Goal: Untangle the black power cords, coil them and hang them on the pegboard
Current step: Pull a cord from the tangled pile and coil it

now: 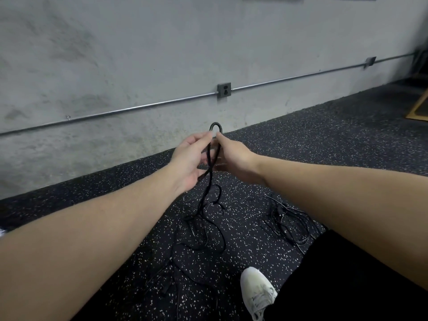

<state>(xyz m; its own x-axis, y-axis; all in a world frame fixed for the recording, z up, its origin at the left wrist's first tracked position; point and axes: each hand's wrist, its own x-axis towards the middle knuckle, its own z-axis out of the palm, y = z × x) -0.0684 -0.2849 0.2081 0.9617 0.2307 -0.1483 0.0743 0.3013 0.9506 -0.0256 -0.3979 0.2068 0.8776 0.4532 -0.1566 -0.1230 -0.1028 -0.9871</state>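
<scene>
Floor (254,144): speckled, below a grey wall.
Hands: I see left hand (188,158) and right hand (232,156) pinching a cord (209,179) loop, centre frame.
Cord: limp, light; I'd grip beside the bend.

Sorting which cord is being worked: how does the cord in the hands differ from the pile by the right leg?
The held cord is thick, lifted and folded into a loop; the right pile is thinner, loose on the floor, untouched. Both hands pinch the held cord. Both are black.
</scene>
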